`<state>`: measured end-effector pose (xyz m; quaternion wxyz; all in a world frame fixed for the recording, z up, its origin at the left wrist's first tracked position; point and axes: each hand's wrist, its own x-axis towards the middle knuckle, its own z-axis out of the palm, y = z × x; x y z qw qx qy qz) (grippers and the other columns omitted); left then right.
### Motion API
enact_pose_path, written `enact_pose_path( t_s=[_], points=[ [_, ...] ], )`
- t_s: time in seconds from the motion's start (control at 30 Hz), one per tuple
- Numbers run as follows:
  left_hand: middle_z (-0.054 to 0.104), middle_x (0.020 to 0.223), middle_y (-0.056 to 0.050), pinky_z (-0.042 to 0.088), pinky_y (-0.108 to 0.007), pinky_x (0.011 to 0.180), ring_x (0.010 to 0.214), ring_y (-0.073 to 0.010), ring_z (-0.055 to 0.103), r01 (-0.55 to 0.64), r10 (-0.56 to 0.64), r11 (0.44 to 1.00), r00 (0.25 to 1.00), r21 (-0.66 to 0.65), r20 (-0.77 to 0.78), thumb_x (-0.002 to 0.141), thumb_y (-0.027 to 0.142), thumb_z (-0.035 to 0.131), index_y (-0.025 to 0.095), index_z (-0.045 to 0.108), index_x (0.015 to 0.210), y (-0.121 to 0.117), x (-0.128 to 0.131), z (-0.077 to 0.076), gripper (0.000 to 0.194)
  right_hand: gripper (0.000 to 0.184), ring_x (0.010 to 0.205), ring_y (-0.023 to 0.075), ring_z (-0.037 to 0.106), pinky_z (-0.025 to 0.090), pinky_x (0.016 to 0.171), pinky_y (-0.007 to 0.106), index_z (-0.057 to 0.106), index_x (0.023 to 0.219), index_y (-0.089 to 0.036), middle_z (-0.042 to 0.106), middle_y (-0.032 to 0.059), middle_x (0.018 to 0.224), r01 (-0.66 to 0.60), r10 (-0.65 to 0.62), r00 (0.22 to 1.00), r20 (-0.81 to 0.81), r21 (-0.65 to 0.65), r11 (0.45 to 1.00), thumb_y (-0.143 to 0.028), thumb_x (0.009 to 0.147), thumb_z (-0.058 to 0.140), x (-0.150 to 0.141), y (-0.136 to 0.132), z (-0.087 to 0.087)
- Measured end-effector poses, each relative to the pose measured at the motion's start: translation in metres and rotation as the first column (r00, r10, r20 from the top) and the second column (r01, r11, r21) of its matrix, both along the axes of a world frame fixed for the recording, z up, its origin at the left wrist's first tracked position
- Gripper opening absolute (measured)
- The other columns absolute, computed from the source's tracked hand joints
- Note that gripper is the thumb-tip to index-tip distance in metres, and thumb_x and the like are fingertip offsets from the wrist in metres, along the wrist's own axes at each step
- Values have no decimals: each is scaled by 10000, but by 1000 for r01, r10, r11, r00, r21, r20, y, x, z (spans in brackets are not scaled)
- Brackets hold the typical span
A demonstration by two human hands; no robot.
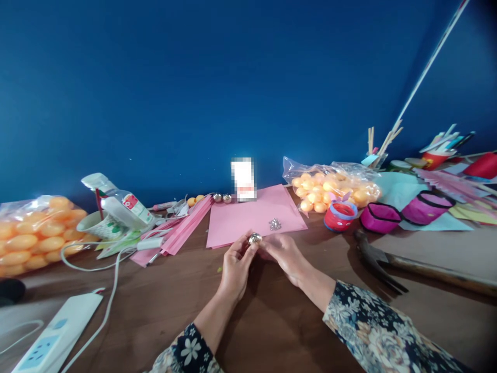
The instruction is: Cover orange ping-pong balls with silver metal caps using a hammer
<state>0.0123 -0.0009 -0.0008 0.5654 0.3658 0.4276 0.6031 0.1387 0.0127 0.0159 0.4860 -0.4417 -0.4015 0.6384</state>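
Between my hands, just in front of the pink paper (248,225), is a small shiny metallic ball (255,239). My left hand (236,267) pinches it between thumb and fingers. From the other side, the fingertips of my right hand (286,257) close in against the ball; their exact contact is partly hidden. On the paper, beyond my right fingers, lies a little heap of silvery pieces (275,224), too small to name. Two similar shiny balls (222,198) sit at the paper's far left corner.
Bags of orange balls lie left (50,228) and right (322,186). A hammer (427,267) rests to the right, near purple fabric cups (380,216) and a red-and-blue cup (340,215). Leftward are a power strip (58,331), a white cable, a bottle (126,207) and pink strips (188,228).
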Motion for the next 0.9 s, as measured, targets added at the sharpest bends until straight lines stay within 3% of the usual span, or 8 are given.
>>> enact_pose_path(
  t_s=[0.2, 0.43, 0.9],
  points=[
    [641, 1136, -108, 438, -385, 933, 1035, -227, 591, 3, -3, 1000, 997, -2, 72, 716, 289, 668, 161, 601, 1111, -1, 1, 1, 421, 348, 702, 152, 634, 515, 657, 280, 612, 740, -132, 658, 22, 720, -14, 13, 1000, -19, -30, 999, -409, 583, 753, 1, 0, 4],
    [655, 1101, -106, 463, -385, 888, 961, -222, 628, -14, 14, 1000, 999, -4, 49, 688, 307, 692, 185, 593, 1122, -2, 0, 1, 462, 333, 712, 153, 632, 498, 560, 237, 578, 817, -167, 655, 13, 774, -28, 28, 1000, 9, -15, 1000, -389, 622, 732, 2, -1, 4],
    [659, 1107, -107, 422, -400, 943, 1039, -246, 592, -32, 33, 999, 999, -41, 21, 650, 275, 721, 157, 637, 1055, 0, 2, 0, 431, 334, 724, 132, 618, 511, 618, 242, 567, 817, -157, 632, 5, 758, 14, -14, 1000, 8, -74, 997, -349, 611, 747, -2, -1, 7]
  ],
)
